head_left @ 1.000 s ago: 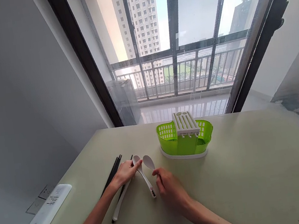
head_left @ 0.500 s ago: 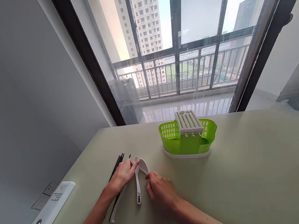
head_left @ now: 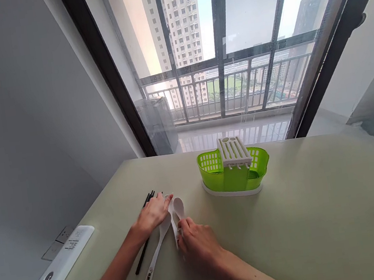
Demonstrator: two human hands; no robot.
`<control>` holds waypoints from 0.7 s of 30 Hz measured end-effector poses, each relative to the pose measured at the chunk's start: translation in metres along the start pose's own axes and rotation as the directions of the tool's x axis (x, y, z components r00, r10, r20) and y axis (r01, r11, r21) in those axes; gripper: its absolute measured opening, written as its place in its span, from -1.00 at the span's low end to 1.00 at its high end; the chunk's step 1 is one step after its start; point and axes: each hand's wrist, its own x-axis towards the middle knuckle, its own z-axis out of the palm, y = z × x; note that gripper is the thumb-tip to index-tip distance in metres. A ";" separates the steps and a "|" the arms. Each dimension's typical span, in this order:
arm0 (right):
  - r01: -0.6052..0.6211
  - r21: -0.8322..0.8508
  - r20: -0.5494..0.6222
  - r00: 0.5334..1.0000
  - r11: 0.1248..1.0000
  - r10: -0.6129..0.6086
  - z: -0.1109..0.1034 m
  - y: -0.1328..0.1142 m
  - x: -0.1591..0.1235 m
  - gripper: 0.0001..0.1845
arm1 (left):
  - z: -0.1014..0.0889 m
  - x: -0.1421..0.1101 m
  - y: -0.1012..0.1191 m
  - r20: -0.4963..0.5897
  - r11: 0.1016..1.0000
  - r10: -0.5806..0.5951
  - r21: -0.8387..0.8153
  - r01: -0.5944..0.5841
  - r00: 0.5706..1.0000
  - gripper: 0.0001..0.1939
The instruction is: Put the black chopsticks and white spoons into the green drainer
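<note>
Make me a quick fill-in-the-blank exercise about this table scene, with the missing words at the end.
The basket has a body that is ____ in colour.
The slotted rack on top of the basket is ____ in colour.
From the person's viewpoint, the black chopsticks lie to the ____ of the basket.
The hand nearer the basket is the person's ____ one.

Missing words: green; white; left; right.

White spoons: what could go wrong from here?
The white spoons lie close together, so shifting the one at the right hand might knock its neighbour. The black chopsticks lie partly hidden by the left hand and may roll if it brushes them.
</note>
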 end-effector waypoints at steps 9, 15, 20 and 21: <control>0.102 0.303 -0.138 0.989 0.948 -0.062 0.006 0.022 -0.013 -0.75 | -0.026 -0.007 0.041 -0.357 0.986 0.164 0.067 -0.150 0.920 -0.58; 0.220 0.625 -0.250 0.965 0.749 -0.074 0.010 0.042 -0.016 -0.88 | -0.032 -0.022 0.114 -0.668 0.785 0.488 0.055 -0.617 0.562 -0.67; 0.223 0.728 -0.310 0.950 0.648 0.022 0.014 0.049 -0.011 -0.86 | -0.029 -0.032 0.182 -0.651 0.647 0.624 0.121 -0.752 0.432 -0.55; 0.235 0.724 -0.333 0.943 0.649 0.030 0.015 0.050 -0.010 -0.81 | -0.026 -0.032 0.192 -0.630 0.631 0.652 0.141 -0.763 0.423 -0.52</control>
